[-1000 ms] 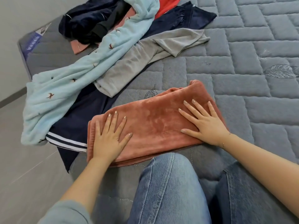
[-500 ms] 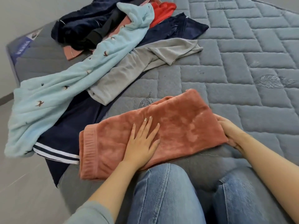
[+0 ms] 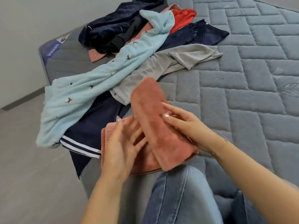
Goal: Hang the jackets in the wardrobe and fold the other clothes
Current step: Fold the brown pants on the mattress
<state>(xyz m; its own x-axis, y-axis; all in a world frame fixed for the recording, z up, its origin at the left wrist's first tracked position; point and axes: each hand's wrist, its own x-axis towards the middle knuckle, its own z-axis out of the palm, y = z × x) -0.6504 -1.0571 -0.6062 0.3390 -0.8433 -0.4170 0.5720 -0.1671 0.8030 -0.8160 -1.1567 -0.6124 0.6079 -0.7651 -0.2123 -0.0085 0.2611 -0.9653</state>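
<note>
A fuzzy salmon-pink garment (image 3: 153, 123) lies on the near edge of the mattress (image 3: 242, 97), its right end lifted and swung over toward the left. My right hand (image 3: 184, 125) grips that raised flap from the right side. My left hand (image 3: 119, 143) rests flat with spread fingers on the lower left part of the same garment. Behind it lie a light-blue fleece piece with small bird marks (image 3: 100, 92), a grey top (image 3: 174, 65) and a navy garment with white stripes (image 3: 84, 136).
Farther back on the mattress is a heap of dark navy velvet clothing (image 3: 116, 28), a red item (image 3: 182, 18) and a navy piece (image 3: 197, 36). My jeans-clad knees (image 3: 179, 196) are at the front. Grey floor (image 3: 27, 159) lies to the left.
My right hand took hold of the pink garment's right end and lifted it over toward the left. My left hand slid from the left end toward the middle and stayed pressed there.
</note>
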